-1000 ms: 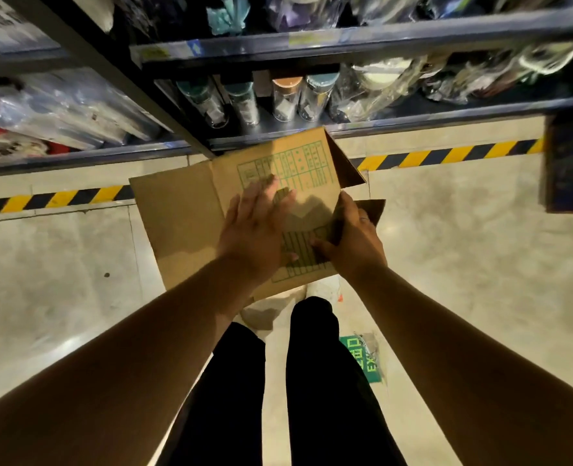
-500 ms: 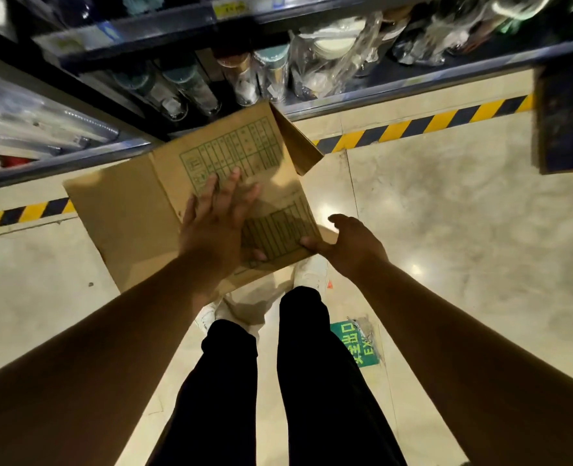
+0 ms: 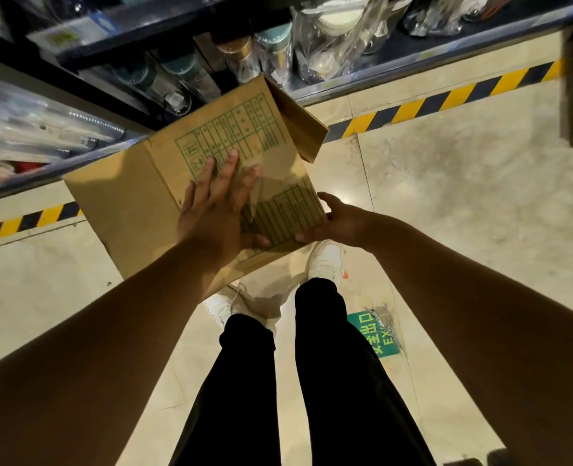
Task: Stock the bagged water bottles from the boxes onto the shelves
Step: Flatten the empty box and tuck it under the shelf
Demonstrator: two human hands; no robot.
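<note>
At the far left, a metal shelf (image 3: 43,173) carries blurred goods in clear bags (image 3: 26,126). Beside it, a flattened cardboard box (image 3: 127,196) with green printed tables is held up over the floor, one flap (image 3: 298,126) hanging loose at its far right corner. The left hand (image 3: 218,210) lies flat on the printed face, its fingers (image 3: 226,169) straight and slightly spread. Behind the box, water bottles (image 3: 177,79) with teal caps stand on the low shelf, and bagged bottles (image 3: 329,31) sit further right. The right hand (image 3: 339,220) grips the box's near right edge, thumb on top and fingers curled under. A yellow-and-black stripe (image 3: 446,99) runs along the floor, with a green exit sticker (image 3: 376,334) by the right leg.
</note>
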